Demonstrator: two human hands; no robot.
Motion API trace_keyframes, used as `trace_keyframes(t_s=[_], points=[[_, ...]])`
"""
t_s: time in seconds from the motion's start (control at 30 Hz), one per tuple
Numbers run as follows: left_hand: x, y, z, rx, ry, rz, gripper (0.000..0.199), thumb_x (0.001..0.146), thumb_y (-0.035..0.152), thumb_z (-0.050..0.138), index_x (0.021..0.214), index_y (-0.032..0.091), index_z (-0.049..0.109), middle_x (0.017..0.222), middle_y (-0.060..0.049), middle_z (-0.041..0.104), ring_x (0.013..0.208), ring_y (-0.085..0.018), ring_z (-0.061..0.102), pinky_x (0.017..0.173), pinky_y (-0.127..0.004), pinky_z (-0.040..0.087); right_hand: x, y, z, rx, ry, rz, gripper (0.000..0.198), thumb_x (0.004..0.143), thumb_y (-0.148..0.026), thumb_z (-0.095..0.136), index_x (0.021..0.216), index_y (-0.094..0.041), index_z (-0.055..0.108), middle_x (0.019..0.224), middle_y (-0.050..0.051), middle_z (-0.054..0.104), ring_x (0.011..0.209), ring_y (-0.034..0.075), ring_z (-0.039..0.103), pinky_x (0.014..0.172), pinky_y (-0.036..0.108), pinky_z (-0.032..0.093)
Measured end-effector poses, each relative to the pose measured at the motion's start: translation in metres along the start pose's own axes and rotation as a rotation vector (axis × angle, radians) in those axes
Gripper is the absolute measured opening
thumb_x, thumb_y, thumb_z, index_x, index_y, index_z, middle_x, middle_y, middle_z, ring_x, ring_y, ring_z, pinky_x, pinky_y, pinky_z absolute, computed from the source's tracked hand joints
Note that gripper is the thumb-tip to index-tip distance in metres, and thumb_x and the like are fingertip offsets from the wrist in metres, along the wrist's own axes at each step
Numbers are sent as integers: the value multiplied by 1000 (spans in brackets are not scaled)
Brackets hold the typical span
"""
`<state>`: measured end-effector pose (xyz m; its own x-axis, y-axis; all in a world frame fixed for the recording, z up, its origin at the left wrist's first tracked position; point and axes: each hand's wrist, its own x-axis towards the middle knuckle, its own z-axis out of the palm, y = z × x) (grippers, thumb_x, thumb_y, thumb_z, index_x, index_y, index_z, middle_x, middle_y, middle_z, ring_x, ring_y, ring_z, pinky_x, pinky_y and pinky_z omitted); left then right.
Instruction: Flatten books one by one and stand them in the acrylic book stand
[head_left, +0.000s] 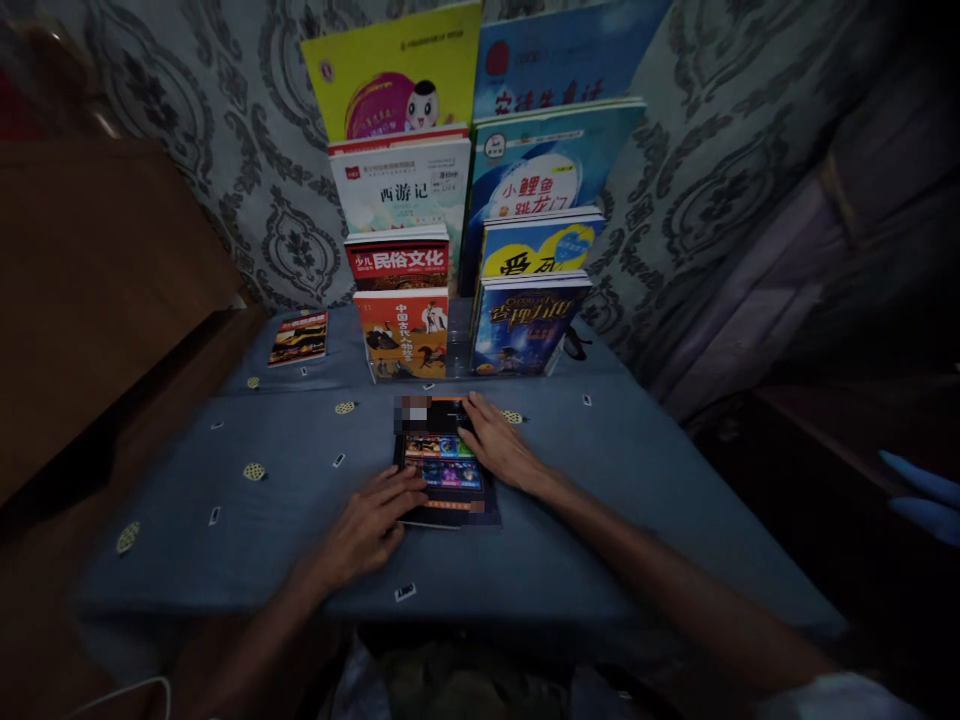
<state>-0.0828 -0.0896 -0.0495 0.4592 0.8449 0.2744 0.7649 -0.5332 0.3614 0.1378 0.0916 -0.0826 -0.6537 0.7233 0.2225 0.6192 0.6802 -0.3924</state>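
Note:
A dark book (444, 510) with rows of small coloured pictures on its cover lies flat on the blue cloth, near the middle of the table. My left hand (373, 522) rests at its lower left edge, fingers stretched out onto the cover. Across the upper right corner lies my right hand (498, 446), its fingers extended over the edge. Neither hand is wrapped round the book. Just behind it stands a clear rack (457, 362) bearing two stepped columns of books, with an orange book (403, 335) at the front left and a dark blue book (528, 325) at the front right.
A small magazine (298, 339) lies at the table's back left. The tablecloth (285, 540) has a pineapple pattern. A brown wooden panel (97, 290) borders the left side, and a patterned curtain (705, 190) hangs behind. A dark object (576, 344) sits beside the rack's right side.

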Motion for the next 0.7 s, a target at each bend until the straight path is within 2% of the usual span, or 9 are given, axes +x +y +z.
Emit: trace_keyframes(t_s=[0.13,0.27,0.4,0.47,0.57,0.7], points=[[9,-5,0,15,8,-13,61,76,-2,46,131,23,55,141,-5,60,142,-20,45,121,-47,36,17,0,0,10,-14,-13,56,101,-35,38,146,-2,44,157,26,37,149,32,30,121,50,31],[12,-10,-7,-20,-48,-26,60,80,1,49,135,23,53,145,-6,57,142,-20,45,121,-47,34,18,4,2,27,27,-41,55,101,-38,37,146,-7,46,157,23,39,148,32,31,120,55,31],[10,-14,-18,-93,-130,-63,51,90,21,62,140,25,52,151,-8,51,142,-24,45,118,-47,37,8,7,2,40,35,-55,57,101,-42,36,148,-10,45,158,20,38,148,31,32,121,53,30],[14,-20,-21,-139,-138,-95,50,93,31,63,141,25,52,151,-9,51,140,-24,47,116,-46,40,7,7,2,38,31,-51,58,101,-42,37,148,-9,44,158,21,37,148,32,33,121,54,30],[28,-40,-22,-163,-83,-140,46,99,37,53,143,24,50,152,-10,49,141,-23,46,115,-45,41,7,6,1,46,37,-58,56,101,-40,38,149,-12,44,158,19,38,147,32,34,121,56,30],[57,-82,-22,-109,-2,-205,50,100,47,47,140,19,54,149,-13,52,140,-27,47,117,-48,38,8,2,-1,44,29,-45,56,100,-40,39,149,-12,44,159,17,37,148,31,32,120,55,31]])
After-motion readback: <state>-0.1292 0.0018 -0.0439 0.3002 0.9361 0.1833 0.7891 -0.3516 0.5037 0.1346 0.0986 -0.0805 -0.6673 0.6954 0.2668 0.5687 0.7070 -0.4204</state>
